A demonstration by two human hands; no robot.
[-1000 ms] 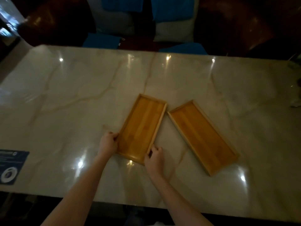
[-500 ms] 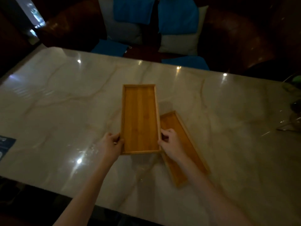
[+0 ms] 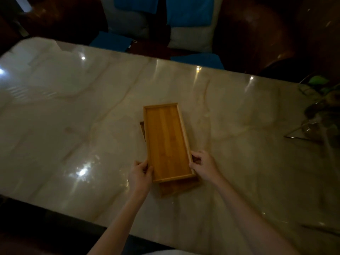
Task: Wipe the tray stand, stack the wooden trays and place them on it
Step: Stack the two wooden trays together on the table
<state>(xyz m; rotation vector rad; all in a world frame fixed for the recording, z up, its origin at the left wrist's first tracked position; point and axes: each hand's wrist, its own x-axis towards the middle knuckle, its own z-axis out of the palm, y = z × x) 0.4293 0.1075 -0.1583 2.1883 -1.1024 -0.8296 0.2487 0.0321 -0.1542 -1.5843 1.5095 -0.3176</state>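
Hands first: the left hand point(image 3: 140, 173) pinches the near left edge of the upper tray point(image 3: 168, 141), the right hand point(image 3: 203, 165) clamps the near right edge, both with a firm grip. That tray sits over the lower tray point(image 3: 179, 187), whose near end pokes out below and whose far corner peeks out at the left, so the two are not squared up. Whether the top one rests fully or hovers, I cannot tell. Stacking looks nearly done, by my read; lining up and moving them onto the stand remain. No stand or cloth shows on the tabletop point(image 3: 73, 126). Farther off, a plant point(image 3: 323, 100) at the right edge, then cushions point(image 3: 187, 21). No readable writing anywhere.
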